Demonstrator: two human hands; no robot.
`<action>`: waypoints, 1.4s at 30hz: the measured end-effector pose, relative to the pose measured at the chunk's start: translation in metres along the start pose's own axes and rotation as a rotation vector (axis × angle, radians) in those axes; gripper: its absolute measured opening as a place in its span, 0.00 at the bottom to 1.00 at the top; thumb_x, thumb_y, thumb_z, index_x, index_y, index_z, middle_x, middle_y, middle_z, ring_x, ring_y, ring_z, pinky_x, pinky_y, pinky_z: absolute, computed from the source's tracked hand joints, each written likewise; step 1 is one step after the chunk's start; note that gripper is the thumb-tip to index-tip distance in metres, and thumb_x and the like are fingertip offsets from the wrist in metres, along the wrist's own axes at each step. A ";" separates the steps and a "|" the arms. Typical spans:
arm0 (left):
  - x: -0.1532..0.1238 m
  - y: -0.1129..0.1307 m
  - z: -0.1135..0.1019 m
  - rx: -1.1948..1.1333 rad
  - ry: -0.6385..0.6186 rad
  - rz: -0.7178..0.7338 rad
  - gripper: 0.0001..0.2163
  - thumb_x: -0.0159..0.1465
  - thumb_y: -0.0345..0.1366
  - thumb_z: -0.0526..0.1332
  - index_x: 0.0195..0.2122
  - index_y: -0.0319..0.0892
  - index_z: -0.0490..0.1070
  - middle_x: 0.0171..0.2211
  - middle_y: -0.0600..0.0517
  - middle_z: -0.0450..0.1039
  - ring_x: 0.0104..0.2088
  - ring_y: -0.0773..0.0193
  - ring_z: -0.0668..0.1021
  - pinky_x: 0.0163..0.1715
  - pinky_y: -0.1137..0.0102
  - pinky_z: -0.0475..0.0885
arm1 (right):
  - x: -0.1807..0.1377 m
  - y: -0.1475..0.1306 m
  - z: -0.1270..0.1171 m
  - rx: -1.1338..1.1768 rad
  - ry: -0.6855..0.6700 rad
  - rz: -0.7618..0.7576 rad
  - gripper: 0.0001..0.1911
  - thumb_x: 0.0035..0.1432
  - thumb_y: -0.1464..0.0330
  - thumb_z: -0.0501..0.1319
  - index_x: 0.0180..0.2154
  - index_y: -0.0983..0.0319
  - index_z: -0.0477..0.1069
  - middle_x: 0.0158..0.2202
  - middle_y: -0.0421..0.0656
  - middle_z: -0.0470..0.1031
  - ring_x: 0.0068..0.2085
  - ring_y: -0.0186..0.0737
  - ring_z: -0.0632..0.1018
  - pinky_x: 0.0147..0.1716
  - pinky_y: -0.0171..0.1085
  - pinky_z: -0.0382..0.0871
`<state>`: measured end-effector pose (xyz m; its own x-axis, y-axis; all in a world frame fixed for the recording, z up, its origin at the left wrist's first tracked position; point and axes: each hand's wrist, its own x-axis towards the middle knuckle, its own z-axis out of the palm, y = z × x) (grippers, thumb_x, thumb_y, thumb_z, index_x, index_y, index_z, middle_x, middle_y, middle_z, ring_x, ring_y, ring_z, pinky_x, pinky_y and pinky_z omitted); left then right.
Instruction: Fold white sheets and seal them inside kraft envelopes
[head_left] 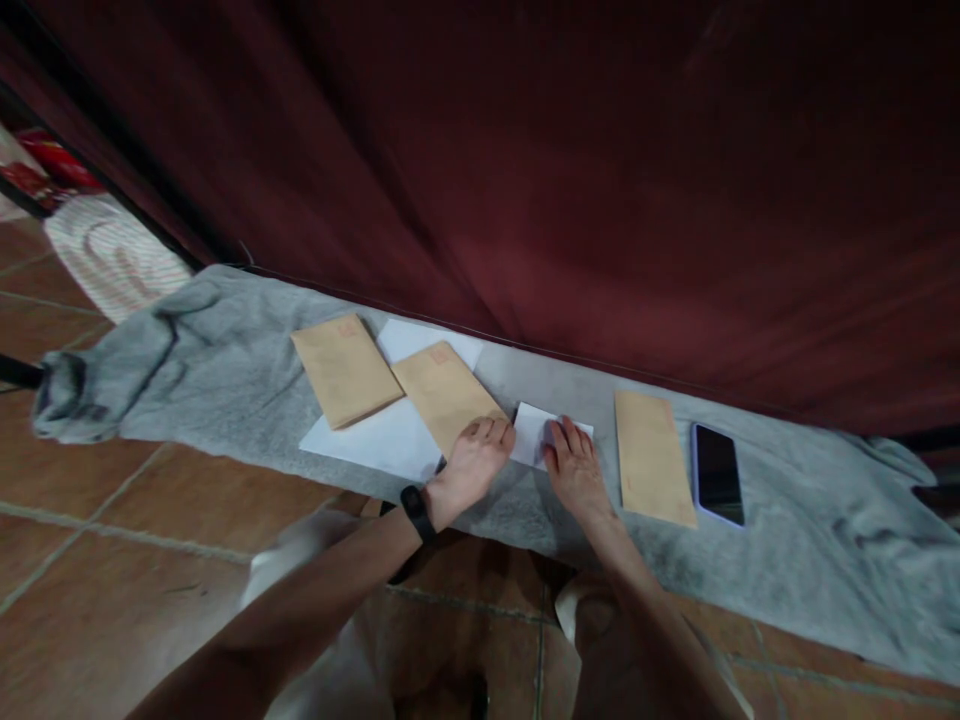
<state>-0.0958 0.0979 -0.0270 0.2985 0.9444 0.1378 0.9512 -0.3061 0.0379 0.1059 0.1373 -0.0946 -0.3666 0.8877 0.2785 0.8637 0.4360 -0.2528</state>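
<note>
A small folded white paper (529, 432) lies on the grey cloth between my two hands. My left hand (480, 455), with a black band on its wrist, has its fingers curled together at the paper's left edge. Its fingertips are partly hidden. My right hand (576, 468) rests on the paper's right part, fingers stretched out and slightly apart. Just left of my left hand is a brown envelope (439, 385), its lower end partly covered by that hand. Farther left sits another brown envelope (349, 372). Both overlap white sheets (375, 440).
Right of my right hand lies a single brown envelope (654, 460), with a phone (718, 475) beside it. A grey cloth (225, 370) covers the narrow surface. Dark red fabric (525, 200) rises along the far edge. Striped cloth (112, 255) is at the left.
</note>
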 end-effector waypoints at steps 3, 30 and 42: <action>0.007 0.019 0.002 0.019 -0.016 0.062 0.12 0.68 0.23 0.53 0.48 0.37 0.72 0.44 0.41 0.75 0.46 0.52 0.76 0.47 0.59 0.71 | 0.006 -0.004 -0.004 0.172 0.010 0.039 0.23 0.70 0.67 0.48 0.61 0.63 0.69 0.64 0.54 0.68 0.65 0.51 0.68 0.62 0.55 0.63; 0.033 0.008 0.009 -0.275 0.199 0.103 0.21 0.70 0.41 0.58 0.62 0.40 0.65 0.64 0.40 0.65 0.64 0.49 0.67 0.63 0.53 0.61 | 0.030 -0.020 -0.015 1.520 -0.074 0.657 0.14 0.47 0.61 0.64 0.37 0.58 0.74 0.28 0.38 0.76 0.28 0.37 0.75 0.28 0.35 0.72; 0.032 -0.042 0.010 -0.341 -0.213 0.256 0.59 0.49 0.61 0.71 0.75 0.50 0.38 0.75 0.38 0.35 0.74 0.41 0.42 0.68 0.41 0.35 | 0.033 0.003 -0.034 1.414 -0.252 0.564 0.12 0.49 0.58 0.65 0.33 0.58 0.73 0.24 0.38 0.75 0.25 0.37 0.74 0.24 0.34 0.70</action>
<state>-0.1257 0.1421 -0.0337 0.5632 0.8261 -0.0192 0.7758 -0.5206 0.3565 0.1075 0.1629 -0.0549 -0.2891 0.9174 -0.2735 -0.0634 -0.3035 -0.9507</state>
